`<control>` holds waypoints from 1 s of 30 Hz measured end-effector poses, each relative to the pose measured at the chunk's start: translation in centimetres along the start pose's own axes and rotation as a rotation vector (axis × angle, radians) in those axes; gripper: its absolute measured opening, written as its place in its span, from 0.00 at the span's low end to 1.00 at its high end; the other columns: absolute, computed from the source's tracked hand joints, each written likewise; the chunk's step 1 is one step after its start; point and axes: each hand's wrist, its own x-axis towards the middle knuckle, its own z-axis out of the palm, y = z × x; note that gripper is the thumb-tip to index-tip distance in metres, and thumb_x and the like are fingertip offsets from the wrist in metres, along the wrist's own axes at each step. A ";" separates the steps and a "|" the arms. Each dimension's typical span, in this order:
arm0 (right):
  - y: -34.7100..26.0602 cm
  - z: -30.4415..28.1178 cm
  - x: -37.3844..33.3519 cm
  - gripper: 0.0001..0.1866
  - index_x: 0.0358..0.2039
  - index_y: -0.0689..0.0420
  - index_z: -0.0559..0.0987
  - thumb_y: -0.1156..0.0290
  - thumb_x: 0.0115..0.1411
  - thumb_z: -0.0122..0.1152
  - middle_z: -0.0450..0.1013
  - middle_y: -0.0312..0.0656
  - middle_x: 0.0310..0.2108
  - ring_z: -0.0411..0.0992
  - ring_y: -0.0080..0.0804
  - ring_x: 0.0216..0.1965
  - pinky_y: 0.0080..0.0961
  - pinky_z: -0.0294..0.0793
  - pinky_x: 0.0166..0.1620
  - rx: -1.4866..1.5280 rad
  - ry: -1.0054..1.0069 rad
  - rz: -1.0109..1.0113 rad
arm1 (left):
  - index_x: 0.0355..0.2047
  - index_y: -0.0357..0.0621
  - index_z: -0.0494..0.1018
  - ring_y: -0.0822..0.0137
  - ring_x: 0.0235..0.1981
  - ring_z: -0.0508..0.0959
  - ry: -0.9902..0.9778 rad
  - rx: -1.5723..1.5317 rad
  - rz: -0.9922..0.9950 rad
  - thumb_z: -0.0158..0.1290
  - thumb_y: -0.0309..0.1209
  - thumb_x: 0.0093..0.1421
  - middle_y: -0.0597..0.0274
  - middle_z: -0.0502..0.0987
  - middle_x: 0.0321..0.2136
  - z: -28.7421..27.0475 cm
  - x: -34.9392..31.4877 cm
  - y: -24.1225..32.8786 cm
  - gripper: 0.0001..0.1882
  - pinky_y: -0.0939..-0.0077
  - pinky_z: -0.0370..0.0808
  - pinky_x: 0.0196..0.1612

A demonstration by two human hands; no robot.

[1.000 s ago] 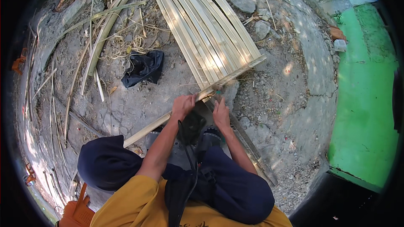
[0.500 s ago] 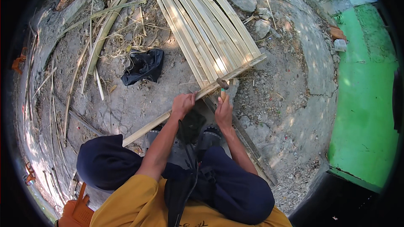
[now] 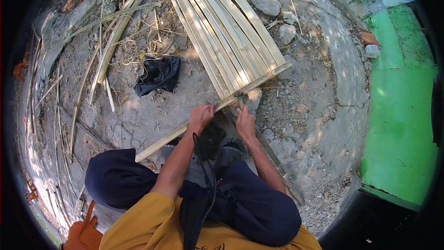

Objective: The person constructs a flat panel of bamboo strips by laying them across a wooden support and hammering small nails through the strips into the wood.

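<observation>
Head: right hand (image 3: 245, 122), broad ground (image 3: 303, 122) rightward

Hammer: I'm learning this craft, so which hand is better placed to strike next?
Probably the right hand: it grips the hammer, while the left hand holds the wooden crosspiece.

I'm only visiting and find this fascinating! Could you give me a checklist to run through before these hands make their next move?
1. Is the left hand holding the wooden crosspiece? Ok: fingers closed on it.
2. Is the right hand gripping the hammer? Ok: closed around its handle.
3. Is the left hand apart from the hammer? Ok, though close by.
4. Is the spot under the hammer's head visible? Cannot tell what is there: hidden.
5. Are the slats evenly spaced? Not ok: gaps differ.
6. Are the hands gloved? Not ok: both bare.
</observation>
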 end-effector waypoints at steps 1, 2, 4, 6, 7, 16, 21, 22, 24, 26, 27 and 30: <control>-0.9 -0.5 -0.4 0.14 0.48 0.65 0.69 0.65 0.74 0.50 0.75 0.72 0.28 0.74 0.76 0.35 0.66 0.70 0.36 0.094 0.020 0.003 | 0.37 0.49 0.86 0.35 0.35 0.82 -0.002 0.002 -0.010 0.38 0.52 0.75 0.41 0.83 0.31 -0.1 -0.1 -0.4 0.29 0.44 0.79 0.44; -1.7 -0.6 -0.7 0.15 0.49 0.64 0.69 0.64 0.74 0.50 0.76 0.71 0.28 0.75 0.76 0.36 0.68 0.72 0.39 0.188 0.039 0.008 | 0.36 0.47 0.86 0.35 0.36 0.82 -0.016 0.000 -0.023 0.38 0.53 0.74 0.40 0.83 0.32 -0.3 0.0 -0.8 0.31 0.44 0.79 0.44; 0.8 0.0 -0.3 0.14 0.47 0.65 0.69 0.64 0.74 0.49 0.75 0.70 0.27 0.75 0.76 0.35 0.66 0.69 0.35 0.082 0.048 -0.016 | 0.34 0.46 0.86 0.36 0.37 0.83 -0.050 -0.016 -0.007 0.38 0.54 0.74 0.39 0.83 0.32 -0.3 -0.1 0.7 0.32 0.45 0.80 0.44; 1.5 0.7 0.1 0.14 0.45 0.65 0.69 0.65 0.75 0.49 0.74 0.69 0.25 0.74 0.75 0.33 0.64 0.66 0.32 -0.006 0.049 -0.065 | 0.33 0.44 0.85 0.36 0.37 0.83 -0.008 -0.044 0.006 0.38 0.54 0.74 0.39 0.83 0.33 -0.7 0.4 0.8 0.33 0.45 0.79 0.45; 1.3 0.7 0.3 0.15 0.46 0.66 0.69 0.64 0.75 0.49 0.73 0.68 0.24 0.74 0.74 0.32 0.62 0.65 0.31 0.037 0.050 -0.060 | 0.33 0.44 0.85 0.36 0.37 0.83 0.001 -0.043 0.008 0.38 0.54 0.74 0.39 0.83 0.33 -0.8 0.6 0.8 0.33 0.45 0.79 0.45; -0.4 0.2 -3.3 0.15 0.43 0.65 0.70 0.63 0.76 0.48 0.71 0.64 0.22 0.73 0.72 0.30 0.58 0.63 0.31 0.280 0.148 -0.032 | 0.33 0.45 0.85 0.36 0.36 0.83 -0.008 -0.055 0.000 0.39 0.54 0.74 0.39 0.83 0.32 0.0 0.1 0.1 0.32 0.45 0.79 0.44; -1.1 -0.3 -3.1 0.12 0.48 0.63 0.70 0.66 0.75 0.50 0.73 0.64 0.26 0.73 0.72 0.31 0.57 0.66 0.31 0.268 0.111 -0.221 | 0.32 0.44 0.85 0.35 0.33 0.82 0.041 -0.062 0.046 0.40 0.53 0.74 0.39 0.82 0.29 0.4 0.4 -0.3 0.31 0.45 0.80 0.41; -1.2 -0.5 -3.0 0.12 0.48 0.62 0.70 0.66 0.74 0.52 0.75 0.63 0.28 0.75 0.70 0.30 0.57 0.69 0.30 0.198 0.105 -0.299 | 0.32 0.44 0.85 0.35 0.33 0.82 0.039 -0.061 0.046 0.40 0.53 0.74 0.39 0.82 0.29 0.5 0.4 -0.4 0.31 0.45 0.80 0.41; -1.1 -0.9 -3.0 0.12 0.48 0.60 0.71 0.65 0.73 0.54 0.77 0.62 0.30 0.76 0.69 0.30 0.57 0.72 0.29 0.127 0.100 -0.379 | 0.32 0.44 0.86 0.35 0.33 0.82 0.046 -0.046 0.031 0.40 0.52 0.74 0.38 0.82 0.29 0.6 0.4 -0.5 0.31 0.45 0.80 0.40; -0.8 -1.5 -3.2 0.12 0.48 0.59 0.71 0.66 0.71 0.56 0.77 0.60 0.30 0.77 0.66 0.29 0.57 0.74 0.29 -0.048 -0.044 -0.412 | 0.32 0.44 0.86 0.35 0.33 0.82 0.047 -0.062 0.040 0.40 0.52 0.74 0.38 0.82 0.29 0.6 0.2 -0.6 0.31 0.44 0.80 0.41; -0.5 -1.8 -3.4 0.12 0.48 0.59 0.71 0.66 0.71 0.56 0.77 0.60 0.30 0.77 0.66 0.29 0.57 0.74 0.29 -0.048 -0.043 -0.412 | 0.32 0.44 0.86 0.35 0.33 0.83 0.045 -0.079 0.050 0.40 0.52 0.74 0.38 0.82 0.29 0.5 0.1 -0.6 0.31 0.44 0.80 0.41; 0.5 -2.1 -3.2 0.12 0.48 0.58 0.71 0.66 0.70 0.57 0.78 0.59 0.31 0.78 0.64 0.29 0.57 0.75 0.30 -0.083 -0.084 -0.490 | 0.32 0.45 0.86 0.36 0.34 0.83 0.015 -0.054 0.036 0.40 0.52 0.74 0.38 0.82 0.30 0.4 0.2 -0.2 0.31 0.44 0.80 0.41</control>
